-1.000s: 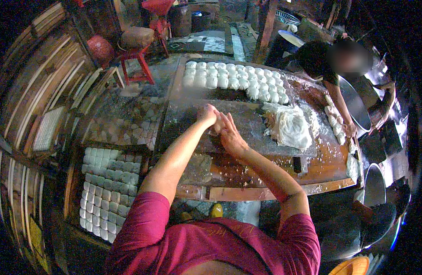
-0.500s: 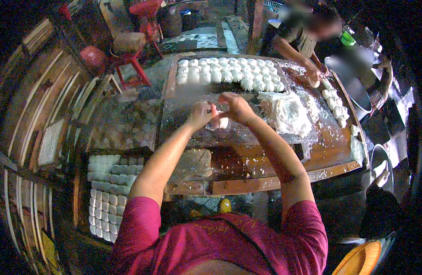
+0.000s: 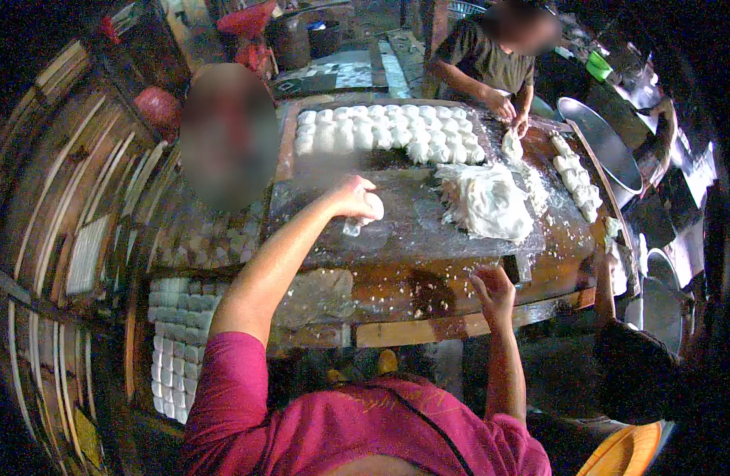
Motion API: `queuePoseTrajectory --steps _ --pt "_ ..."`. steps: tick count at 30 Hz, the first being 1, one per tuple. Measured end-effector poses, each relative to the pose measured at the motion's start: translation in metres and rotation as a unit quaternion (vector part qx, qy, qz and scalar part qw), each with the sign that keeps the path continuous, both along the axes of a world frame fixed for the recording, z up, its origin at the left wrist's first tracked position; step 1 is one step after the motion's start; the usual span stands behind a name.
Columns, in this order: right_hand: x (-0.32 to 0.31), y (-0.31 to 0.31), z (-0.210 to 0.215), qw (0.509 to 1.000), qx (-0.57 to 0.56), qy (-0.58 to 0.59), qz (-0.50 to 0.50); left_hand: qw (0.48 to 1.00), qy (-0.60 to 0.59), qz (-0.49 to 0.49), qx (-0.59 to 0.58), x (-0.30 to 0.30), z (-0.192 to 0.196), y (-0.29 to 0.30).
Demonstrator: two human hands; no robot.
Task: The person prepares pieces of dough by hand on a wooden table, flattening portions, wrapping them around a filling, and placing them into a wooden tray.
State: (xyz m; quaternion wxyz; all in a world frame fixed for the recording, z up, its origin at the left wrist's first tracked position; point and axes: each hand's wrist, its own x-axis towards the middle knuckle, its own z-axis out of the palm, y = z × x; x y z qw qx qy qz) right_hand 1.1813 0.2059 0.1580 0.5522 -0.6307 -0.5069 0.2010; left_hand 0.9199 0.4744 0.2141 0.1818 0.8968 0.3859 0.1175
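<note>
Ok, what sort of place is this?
Probably a small food workshop: rows of white lumps on a crumb-strewn wooden table, squarish white pieces at left, and a big metal tub.

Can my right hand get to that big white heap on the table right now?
Probably yes: your right hand looks empty, the white heap lies beyond it, and nothing seems to block the tabletop between.

Left arm out front now, a long slant forward and inward, and at the end of it the left hand, back uppermost, curled over in a firm grip! Across to the right arm, nearer the body, its right hand loosely bent, unclenched, well apart from its partner.
</note>
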Motion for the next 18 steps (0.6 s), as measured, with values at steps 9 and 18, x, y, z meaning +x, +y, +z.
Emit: queuePoseTrajectory --steps 9,18 --pt "0.061 -0.045 -0.047 0.930 0.106 -0.231 -0.267 0.958 -0.182 0.208 -0.074 0.081 -0.030 0.109" --pt "0.064 -0.040 -0.051 0.921 0.043 -0.226 -0.314 0.946 0.030 0.321 0.032 0.147 -0.034 0.132"
